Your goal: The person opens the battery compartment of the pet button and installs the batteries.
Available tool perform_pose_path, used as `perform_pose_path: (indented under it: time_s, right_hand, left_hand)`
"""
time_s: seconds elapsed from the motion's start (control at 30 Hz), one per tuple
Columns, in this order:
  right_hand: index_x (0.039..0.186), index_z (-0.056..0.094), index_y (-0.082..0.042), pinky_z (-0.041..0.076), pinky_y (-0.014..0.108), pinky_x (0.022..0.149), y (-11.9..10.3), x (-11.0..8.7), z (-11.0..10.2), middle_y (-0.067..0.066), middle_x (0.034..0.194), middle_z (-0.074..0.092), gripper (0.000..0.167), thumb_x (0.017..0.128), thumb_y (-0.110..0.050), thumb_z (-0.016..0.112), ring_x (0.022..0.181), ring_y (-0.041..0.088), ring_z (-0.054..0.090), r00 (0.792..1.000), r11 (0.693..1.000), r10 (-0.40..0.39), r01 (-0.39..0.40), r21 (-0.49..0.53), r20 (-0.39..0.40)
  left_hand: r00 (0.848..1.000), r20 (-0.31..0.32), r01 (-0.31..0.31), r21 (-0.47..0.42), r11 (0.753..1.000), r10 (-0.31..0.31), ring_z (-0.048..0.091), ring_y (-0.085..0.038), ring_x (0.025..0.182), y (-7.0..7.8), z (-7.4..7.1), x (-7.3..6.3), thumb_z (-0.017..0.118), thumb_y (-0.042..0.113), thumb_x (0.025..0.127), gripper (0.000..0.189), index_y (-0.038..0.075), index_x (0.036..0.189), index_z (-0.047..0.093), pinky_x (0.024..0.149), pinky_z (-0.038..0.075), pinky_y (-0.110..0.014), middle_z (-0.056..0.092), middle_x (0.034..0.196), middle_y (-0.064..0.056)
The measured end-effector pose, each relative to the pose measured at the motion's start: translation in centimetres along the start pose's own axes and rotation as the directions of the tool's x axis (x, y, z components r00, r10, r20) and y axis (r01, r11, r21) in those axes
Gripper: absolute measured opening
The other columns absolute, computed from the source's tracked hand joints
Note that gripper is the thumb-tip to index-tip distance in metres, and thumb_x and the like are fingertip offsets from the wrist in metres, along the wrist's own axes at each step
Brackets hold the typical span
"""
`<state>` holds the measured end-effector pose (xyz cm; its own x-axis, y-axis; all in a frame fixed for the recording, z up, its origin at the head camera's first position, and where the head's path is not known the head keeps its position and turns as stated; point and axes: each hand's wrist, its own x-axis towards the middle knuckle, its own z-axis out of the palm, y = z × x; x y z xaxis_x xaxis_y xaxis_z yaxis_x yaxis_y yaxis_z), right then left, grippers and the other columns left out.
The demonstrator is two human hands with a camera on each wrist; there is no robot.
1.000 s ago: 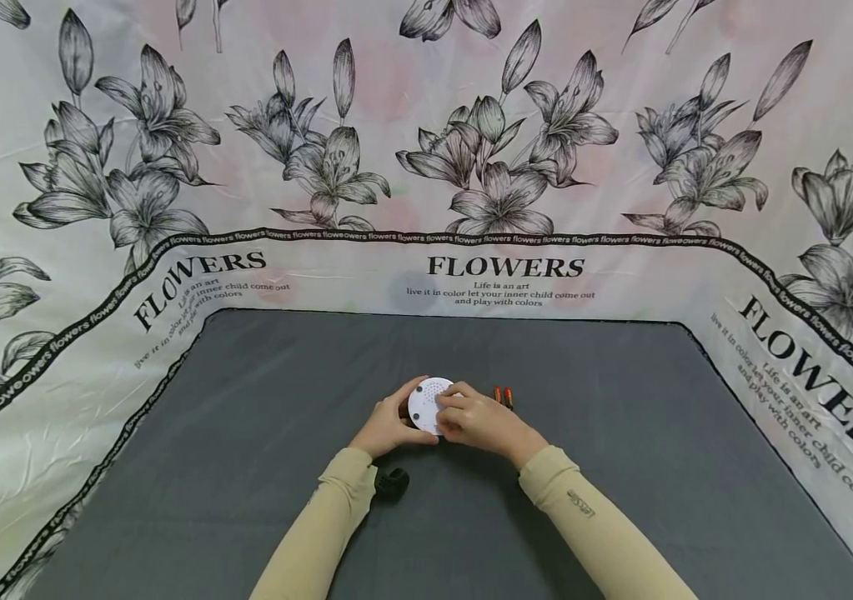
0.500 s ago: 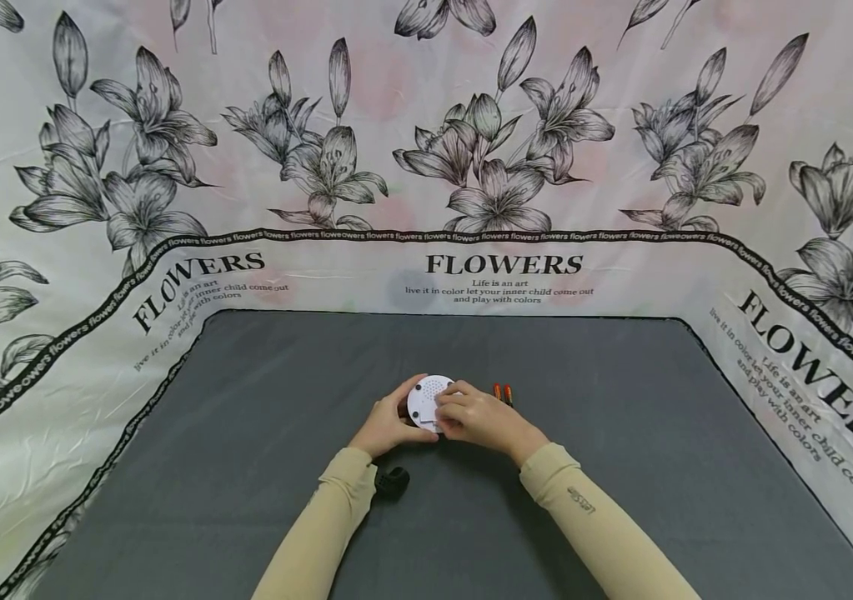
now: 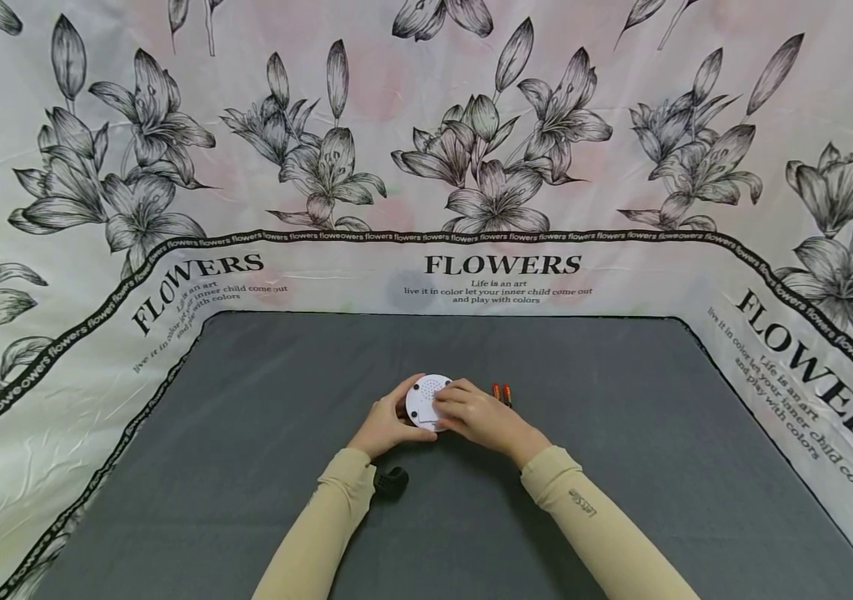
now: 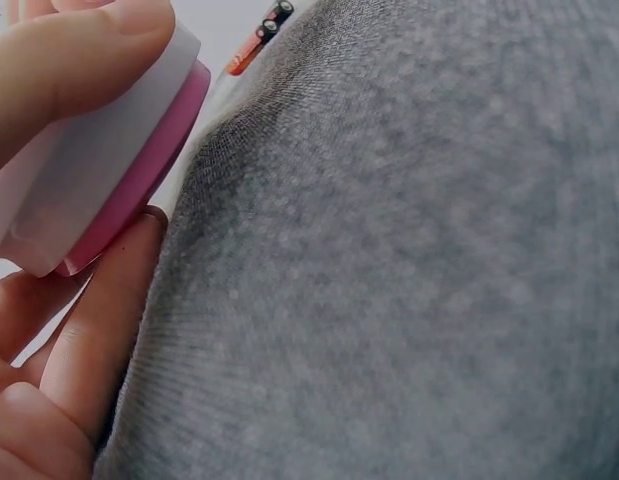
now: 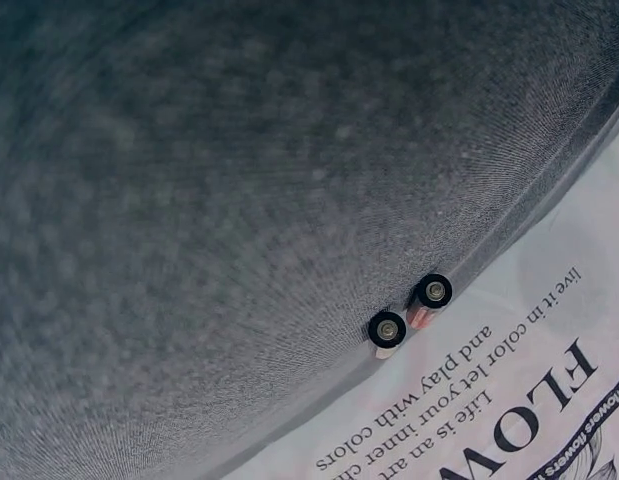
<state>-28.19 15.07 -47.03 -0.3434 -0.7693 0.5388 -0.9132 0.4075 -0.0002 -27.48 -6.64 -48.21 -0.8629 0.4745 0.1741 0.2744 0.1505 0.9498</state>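
A round device (image 3: 424, 403) has its white, hole-dotted flat face turned up in the head view, with small dark round feet near the rim. In the left wrist view its side (image 4: 119, 150) is white with a pink band. My left hand (image 3: 387, 423) grips it by the rim, thumb on the near side and fingers round the far side. My right hand (image 3: 488, 419) has bent fingers at the right part of the white face and covers that part. Its fingertips and thumb are partly hidden. The right wrist view does not show this hand.
Two orange-and-black batteries (image 3: 507, 394) lie side by side just beyond my right hand. A small black object (image 3: 392, 483) is beside my left wrist. The grey tabletop (image 3: 591, 358) is bordered by white flower-printed cloth (image 3: 366, 283).
The right hand's fingers shift slightly on the white face and look a little less bunched. The left hand keeps its grip on the device. The batteries stay put.
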Motion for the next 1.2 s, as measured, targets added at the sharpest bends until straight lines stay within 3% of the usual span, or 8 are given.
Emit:
perform_pose_path:
  time_s: [0.33,0.57,0.77,0.9,1.03,1.2]
  right_hand:
    - [0.103,0.071,-0.006,0.044,0.035,0.089,-0.4,-0.4,-0.5,0.009,0.109,0.063,0.028,0.079,-0.020,0.075,0.105,0.024,0.054,1.000,0.999,0.000,0.001,-0.051,0.022]
    - [0.101,0.070,-0.012,0.041,0.034,0.075,-0.7,-0.7,-0.6,0.002,0.098,0.056,0.027,0.078,-0.026,0.076,0.091,0.018,0.049,0.993,0.993,0.114,-0.112,-0.042,0.041]
    - [0.100,0.068,-0.012,0.039,0.031,0.072,-1.0,-0.5,-0.5,-0.001,0.097,0.055,0.027,0.080,-0.029,0.075,0.085,0.014,0.044,0.952,0.957,0.282,-0.288,0.035,0.122]
    - [0.097,0.067,-0.012,0.038,0.030,0.071,-1.2,0.0,-0.7,-0.001,0.094,0.055,0.027,0.078,-0.029,0.077,0.081,0.013,0.042,0.920,0.925,0.352,-0.370,0.086,0.174]
    - [0.093,0.066,-0.012,0.038,0.032,0.072,-1.3,0.3,-0.9,-0.001,0.093,0.055,0.027,0.075,-0.026,0.079,0.082,0.014,0.042,0.897,0.900,0.392,-0.419,0.116,0.205]
    - [0.092,0.065,-0.013,0.039,0.033,0.074,-1.4,0.3,-0.8,-0.002,0.093,0.055,0.026,0.073,-0.025,0.080,0.084,0.014,0.044,0.889,0.887,0.408,-0.440,0.138,0.207]
  left_hand:
    - [1.000,0.015,-0.007,-0.022,1.000,0.007,0.058,-0.020,0.098,-0.3,0.0,0.2,0.082,0.006,0.069,0.091,0.013,0.145,0.031,0.077,0.050,-0.031,0.057,0.119,-0.012]
    - [1.000,0.016,-0.004,-0.023,1.000,0.005,0.057,-0.020,0.100,-0.2,0.0,0.2,0.081,0.004,0.070,0.092,0.011,0.145,0.030,0.076,0.050,-0.030,0.056,0.119,-0.014]
    - [1.000,0.027,-0.002,-0.011,1.000,0.002,0.056,-0.021,0.101,-0.2,0.2,0.2,0.082,0.005,0.069,0.091,0.012,0.145,0.032,0.077,0.050,-0.031,0.056,0.120,-0.014]
    - [1.000,0.018,-0.002,-0.004,1.000,0.002,0.055,-0.019,0.104,-1.7,0.3,0.8,0.084,0.007,0.067,0.095,0.012,0.145,0.031,0.079,0.050,-0.032,0.055,0.122,-0.012]
    - [1.000,0.000,-0.011,0.009,1.000,0.011,0.055,-0.017,0.105,-3.2,0.4,1.2,0.085,0.010,0.065,0.097,0.013,0.146,0.031,0.078,0.050,-0.029,0.055,0.123,-0.008]
    - [0.999,0.011,-0.037,0.012,0.999,0.037,0.055,-0.017,0.105,-2.9,0.3,1.1,0.085,0.009,0.065,0.097,0.011,0.145,0.031,0.077,0.050,-0.029,0.055,0.123,-0.010]
